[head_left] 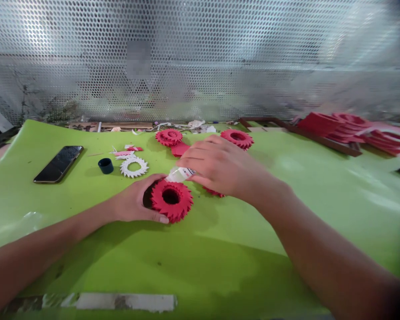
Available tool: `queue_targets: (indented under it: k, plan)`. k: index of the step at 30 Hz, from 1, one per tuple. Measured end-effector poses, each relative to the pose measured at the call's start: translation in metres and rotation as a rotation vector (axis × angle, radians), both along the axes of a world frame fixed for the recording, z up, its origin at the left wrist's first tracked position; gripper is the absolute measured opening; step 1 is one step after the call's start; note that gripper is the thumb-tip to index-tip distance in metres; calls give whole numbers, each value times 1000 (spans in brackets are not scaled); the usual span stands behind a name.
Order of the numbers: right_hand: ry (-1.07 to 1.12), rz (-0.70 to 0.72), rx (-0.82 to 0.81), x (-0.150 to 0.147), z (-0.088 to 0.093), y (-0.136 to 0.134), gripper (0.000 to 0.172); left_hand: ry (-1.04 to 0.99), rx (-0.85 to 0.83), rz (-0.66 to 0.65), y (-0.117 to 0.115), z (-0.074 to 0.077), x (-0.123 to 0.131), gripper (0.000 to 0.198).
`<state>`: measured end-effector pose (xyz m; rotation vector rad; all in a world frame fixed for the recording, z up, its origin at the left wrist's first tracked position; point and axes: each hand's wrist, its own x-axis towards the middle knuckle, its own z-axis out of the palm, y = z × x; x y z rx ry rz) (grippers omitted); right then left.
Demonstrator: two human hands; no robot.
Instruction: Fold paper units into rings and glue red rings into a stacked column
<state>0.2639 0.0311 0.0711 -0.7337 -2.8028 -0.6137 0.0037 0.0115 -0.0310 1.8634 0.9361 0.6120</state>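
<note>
My left hand [133, 200] curves around the left side of a red toothed ring stack [182, 202], thumb at its lower edge. The stack has a dark round hole in the middle. My right hand [213, 164] is closed round a small clear bottle with a white tip and a printed label [180, 173]. The bottle is tilted, its tip pointing down-left at the upper edge of the stack. Part of another red toothed piece [214, 192] shows beneath my right hand.
More red toothed stacks [237, 138] stand behind my hands. To the left are a white toothed ring [134, 167], a dark blue cap [106, 166] and a phone [59, 164]. Red pieces [340, 126] fill a brown tray at right. A perforated metal panel [200, 58] rises behind.
</note>
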Motion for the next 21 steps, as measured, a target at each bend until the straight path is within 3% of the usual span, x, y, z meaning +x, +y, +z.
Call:
queue_targets:
  k: [13, 21]
  plan:
    - [-156, -3, 8, -4, 13, -3, 10, -16, -12, -3, 1, 2, 2, 103]
    - [-235, -69, -71, -5, 21, -9, 13, 10, 24, 5, 1, 2, 4, 105]
